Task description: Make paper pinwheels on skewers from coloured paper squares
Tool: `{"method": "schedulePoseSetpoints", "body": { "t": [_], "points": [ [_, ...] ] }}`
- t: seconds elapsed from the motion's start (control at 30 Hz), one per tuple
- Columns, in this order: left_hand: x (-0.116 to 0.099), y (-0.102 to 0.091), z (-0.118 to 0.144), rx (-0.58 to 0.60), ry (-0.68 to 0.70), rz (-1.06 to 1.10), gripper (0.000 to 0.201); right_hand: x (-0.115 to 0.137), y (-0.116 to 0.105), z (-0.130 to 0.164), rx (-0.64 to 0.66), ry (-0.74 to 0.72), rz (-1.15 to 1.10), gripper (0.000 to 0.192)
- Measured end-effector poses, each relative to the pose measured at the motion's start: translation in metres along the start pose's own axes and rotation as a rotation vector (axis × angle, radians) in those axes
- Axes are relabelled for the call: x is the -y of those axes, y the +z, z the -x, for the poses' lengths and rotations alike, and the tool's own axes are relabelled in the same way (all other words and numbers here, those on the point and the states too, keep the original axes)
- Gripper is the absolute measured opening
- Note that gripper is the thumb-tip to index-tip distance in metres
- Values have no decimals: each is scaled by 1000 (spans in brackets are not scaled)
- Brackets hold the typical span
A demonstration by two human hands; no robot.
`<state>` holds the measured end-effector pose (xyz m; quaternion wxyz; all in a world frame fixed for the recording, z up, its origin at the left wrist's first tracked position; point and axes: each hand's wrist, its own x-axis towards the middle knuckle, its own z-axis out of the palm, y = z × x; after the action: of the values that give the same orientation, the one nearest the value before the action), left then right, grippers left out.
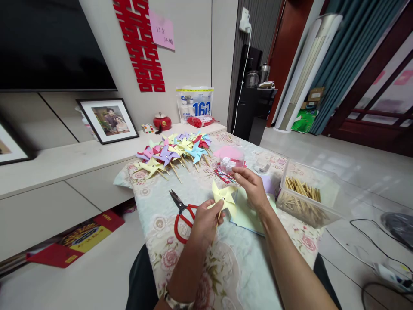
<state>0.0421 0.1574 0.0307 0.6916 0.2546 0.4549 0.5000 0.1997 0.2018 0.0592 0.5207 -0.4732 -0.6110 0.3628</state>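
A pale yellow paper pinwheel [226, 199] on a thin wooden stick is gripped by my left hand [206, 219], with the thumb near its centre pin. My right hand [253, 189] is raised just to the right of it, fingers stretched forward and holding nothing that I can see. Beneath that hand lie pale green paper sheets [245, 215]. Red-handled scissors [182, 215] rest on the cloth left of my left hand, blades pointing away. Farther back lies a pile of finished pinwheels [179, 148] in yellow, purple, blue and red.
A clear plastic box [311, 193] of wooden sticks stands at the table's right. Behind my right hand are a clear round container [232, 163] and a small clear lid [261, 165]. Along the white cabinet [64, 161] stand a framed photo [109, 120] and a red jar [162, 122].
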Motion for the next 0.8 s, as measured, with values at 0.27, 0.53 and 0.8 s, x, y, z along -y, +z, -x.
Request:
{"method": "schedulePoseSetpoints", "body": {
  "t": [0.27, 0.53, 0.8],
  "points": [
    [2, 1, -7, -17, 10, 26, 45, -11, -1, 20, 117, -204, 175, 32],
    [8, -1, -7, 9, 25, -102, 37, -17, -1, 19, 175, -404, 326, 27],
    [10, -2, -9, 25, -5, -85, 38, -17, 2, 20, 181, -383, 323, 25]
  ]
}}
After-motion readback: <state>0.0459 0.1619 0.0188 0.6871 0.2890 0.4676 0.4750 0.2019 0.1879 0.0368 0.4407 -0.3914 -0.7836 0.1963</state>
